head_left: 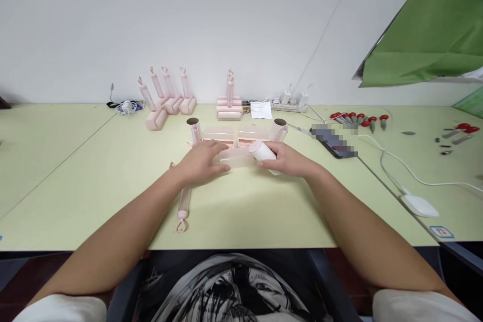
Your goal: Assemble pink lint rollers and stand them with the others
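Note:
My right hand [285, 159] is wrapped round a white roll [264, 155] with a pink end, held tilted over the table. To its left, my left hand [204, 161] has its thumb and fingers apart beside a clear plastic cover [237, 158]; whether it touches the cover is hard to tell. Just behind the hands lie two pink cases with clear lids [219, 133]. A pink handle with a looped end [183, 204] lies partly under my left forearm. Cardboard-cored rolls stand upright at the left [192, 128] and right [279, 129] of the cases.
Assembled pink rollers [156, 116] stand at the back left, with more stacked pink pieces [230, 109] at the back centre. A phone [334, 141], red-handled tools [352, 118], a power strip [289, 107] and a white cabled device [419, 205] are on the right.

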Demonstrator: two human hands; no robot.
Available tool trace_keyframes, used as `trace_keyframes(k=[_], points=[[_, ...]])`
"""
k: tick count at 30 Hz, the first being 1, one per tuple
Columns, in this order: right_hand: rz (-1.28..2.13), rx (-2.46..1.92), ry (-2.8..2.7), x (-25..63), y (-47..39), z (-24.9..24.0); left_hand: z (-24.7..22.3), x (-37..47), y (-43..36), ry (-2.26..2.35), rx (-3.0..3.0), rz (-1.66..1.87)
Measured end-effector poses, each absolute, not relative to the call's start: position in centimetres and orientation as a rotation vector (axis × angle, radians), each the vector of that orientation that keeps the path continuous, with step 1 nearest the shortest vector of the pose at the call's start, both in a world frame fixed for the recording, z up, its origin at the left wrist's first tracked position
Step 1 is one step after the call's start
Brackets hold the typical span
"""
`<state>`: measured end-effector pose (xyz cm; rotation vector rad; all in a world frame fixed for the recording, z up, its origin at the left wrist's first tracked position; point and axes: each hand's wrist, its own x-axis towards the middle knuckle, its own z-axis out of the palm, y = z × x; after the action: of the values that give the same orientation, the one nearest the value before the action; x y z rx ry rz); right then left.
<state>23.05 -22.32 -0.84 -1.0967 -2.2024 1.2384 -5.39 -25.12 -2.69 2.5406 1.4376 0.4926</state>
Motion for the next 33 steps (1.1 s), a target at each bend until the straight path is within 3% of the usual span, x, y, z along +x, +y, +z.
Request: trace_keyframes(k=[6,12,17,33], points=[[1.186,-1.077,-2.262,22.6,-22.6,-1.1,-3.5,-5.2,-24.7,1.440,2.560,0.529],[1.111,-1.008,-2.505,21.2,-24.3,-1.0,-2.3,-4.5,-26.1,1.232,2.492,0.859],[0.992,-1.020,-2.581,20.0,-25.3,-1.4,-1.1,-3.4,-27.9,0.887,2.442,0.702],[1.069,-1.032,-2.581,20.1,-25.1,-1.6,-1.1,-4.2,-27.6,1.039,2.231,0.502]])
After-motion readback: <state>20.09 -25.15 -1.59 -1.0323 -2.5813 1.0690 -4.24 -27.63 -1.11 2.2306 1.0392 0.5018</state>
